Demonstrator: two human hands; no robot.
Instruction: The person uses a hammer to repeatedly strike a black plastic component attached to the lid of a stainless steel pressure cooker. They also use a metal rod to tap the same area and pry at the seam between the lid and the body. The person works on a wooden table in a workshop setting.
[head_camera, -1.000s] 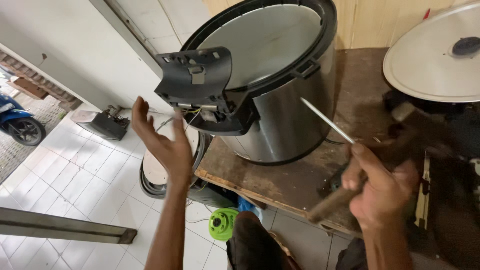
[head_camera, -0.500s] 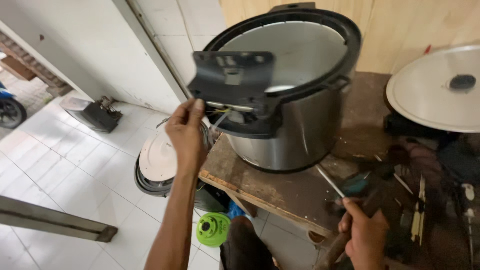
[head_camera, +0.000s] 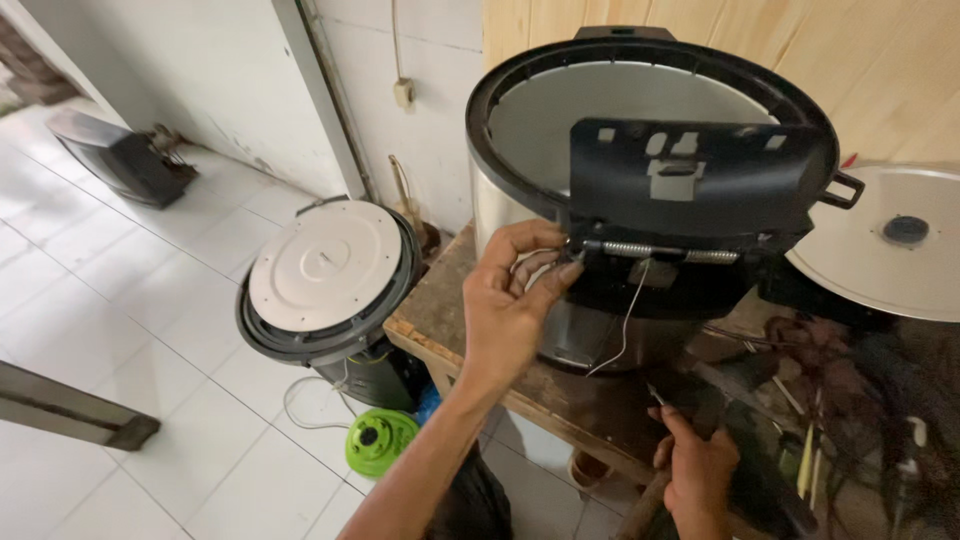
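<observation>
Sitting tilted on a worn wooden table (head_camera: 440, 310), big steel cooker (head_camera: 560, 200) with black rim and black hinge bracket (head_camera: 700, 180). Beside it on the floor, round appliance with white lid (head_camera: 325, 265). Left hand (head_camera: 510, 300) pinching spring (head_camera: 650, 250) end at the bracket. Right hand (head_camera: 698, 470) low, curled around a tool handle.
</observation>
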